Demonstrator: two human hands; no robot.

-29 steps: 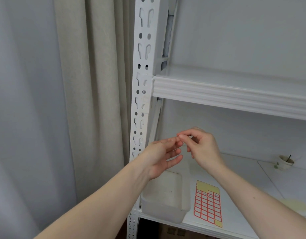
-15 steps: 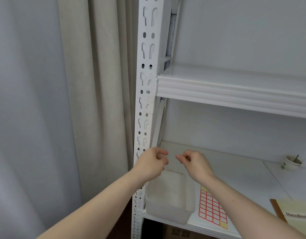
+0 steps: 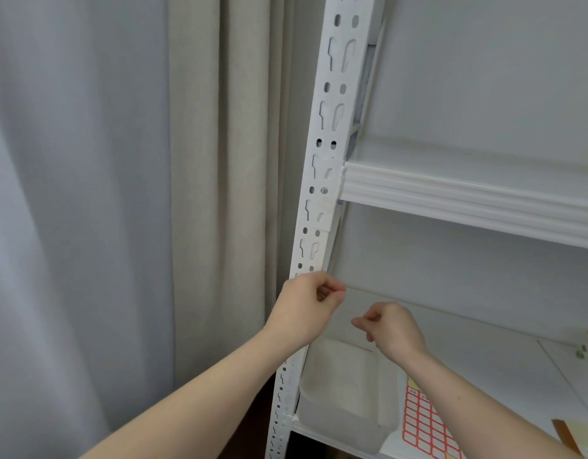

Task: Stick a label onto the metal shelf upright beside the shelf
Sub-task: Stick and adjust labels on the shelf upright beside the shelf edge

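At frame centre, the left hand [image 3: 304, 308] and right hand [image 3: 390, 327] are held clenched, well apart, beside the upright [image 3: 322, 180]; any pinched label cannot be told.

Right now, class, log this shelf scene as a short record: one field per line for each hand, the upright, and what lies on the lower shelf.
left hand: fingers curled, thumb to fingertips, in front of the upright; label too small to see
right hand: fingers curled in a pinch, apart from the left hand
upright: white slotted metal; pale stuck-on patches beside the upper shelf edge
lower shelf: translucent tray, red-bordered label sheet
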